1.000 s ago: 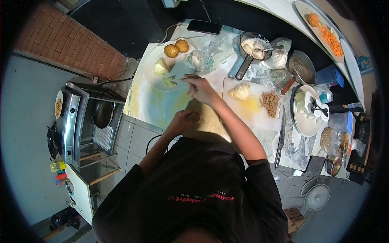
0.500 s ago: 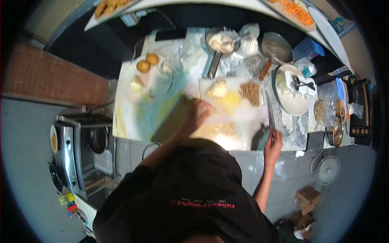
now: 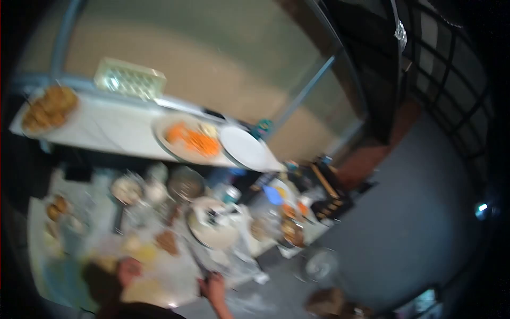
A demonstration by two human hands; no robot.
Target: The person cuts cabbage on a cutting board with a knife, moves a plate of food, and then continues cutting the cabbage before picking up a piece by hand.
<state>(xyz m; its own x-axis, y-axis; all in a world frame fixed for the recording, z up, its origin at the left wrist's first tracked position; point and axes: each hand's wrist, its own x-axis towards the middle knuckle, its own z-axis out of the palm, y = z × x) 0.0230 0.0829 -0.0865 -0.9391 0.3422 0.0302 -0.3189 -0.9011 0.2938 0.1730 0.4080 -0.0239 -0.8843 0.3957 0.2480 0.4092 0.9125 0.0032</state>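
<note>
Frame blurred. Left hand (image 3: 129, 269) is over the cutting board (image 3: 183, 272); whether its fingers are apart or closed on something, cannot tell. Pale lump (image 3: 132, 243) sits beyond it, toward the board's far edge; brown heap (image 3: 167, 242) lies by the board's right edge. Right hand (image 3: 214, 287) is at the near edge of the table (image 3: 61, 279), right of the board; grip likewise unreadable.

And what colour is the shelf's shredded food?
The shredded food is orange, in the head view.
</note>
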